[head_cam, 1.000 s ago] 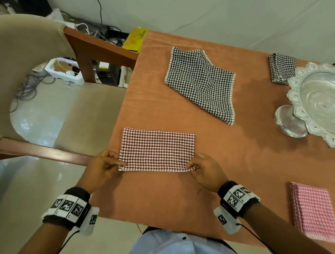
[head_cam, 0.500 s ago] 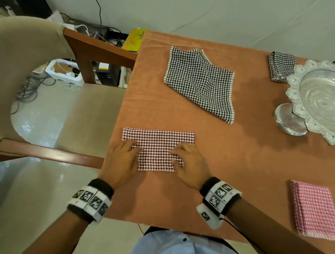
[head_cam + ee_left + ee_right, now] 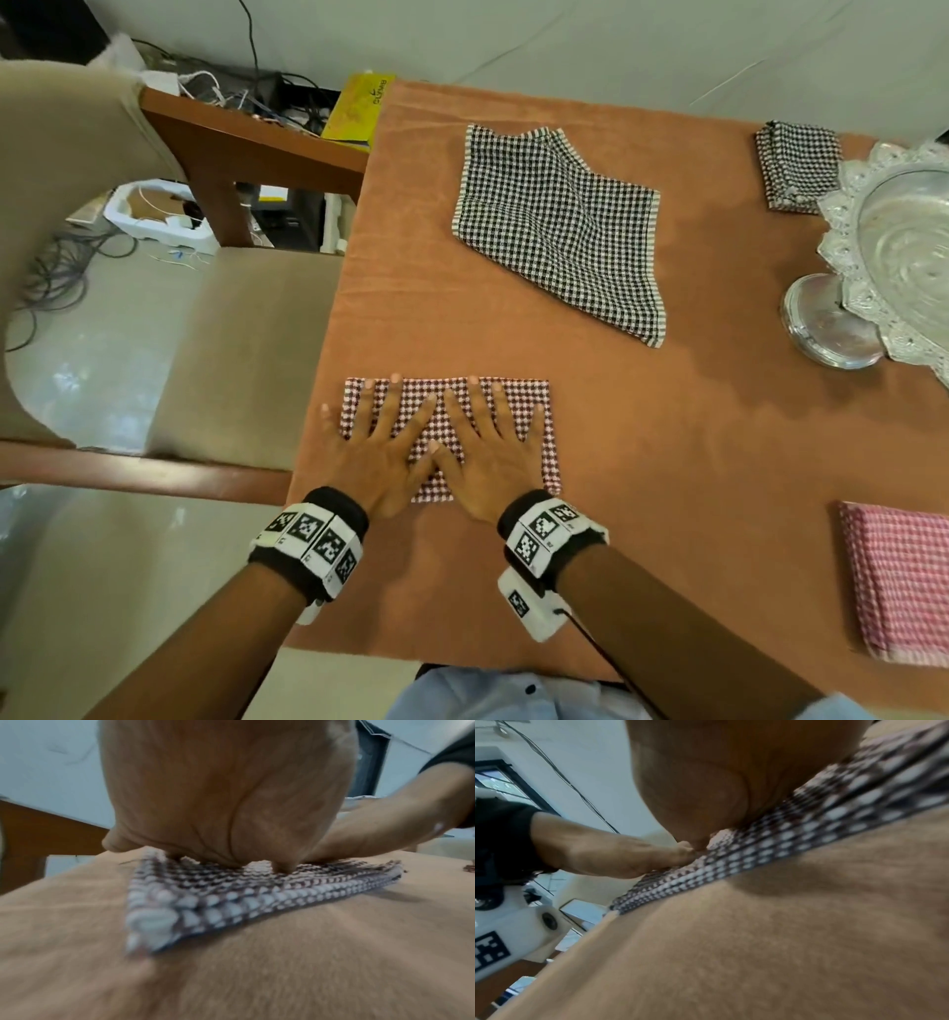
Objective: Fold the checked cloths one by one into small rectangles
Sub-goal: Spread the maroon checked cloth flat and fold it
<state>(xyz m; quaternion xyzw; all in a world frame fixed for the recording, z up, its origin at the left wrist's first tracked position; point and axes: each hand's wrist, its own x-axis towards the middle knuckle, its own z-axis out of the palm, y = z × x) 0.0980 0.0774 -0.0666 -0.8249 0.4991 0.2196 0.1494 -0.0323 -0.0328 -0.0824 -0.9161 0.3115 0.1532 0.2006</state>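
Observation:
A dark red checked cloth, folded into a rectangle, lies near the front left of the orange-covered table. My left hand and right hand lie flat on it side by side, fingers spread, pressing it down. The left wrist view shows the left palm bearing on the cloth, its layered near edge showing. In the right wrist view the right palm presses the cloth. A black checked cloth lies loosely spread farther back.
A small folded black checked cloth sits at the back right beside a silver pedestal bowl. A folded pink checked cloth lies at the front right. A beige chair stands left of the table, with cables on the floor behind.
Both hands let go of the red cloth's near corners, moved onto its top, and slid forward. They now lie flat with fingers spread across it.

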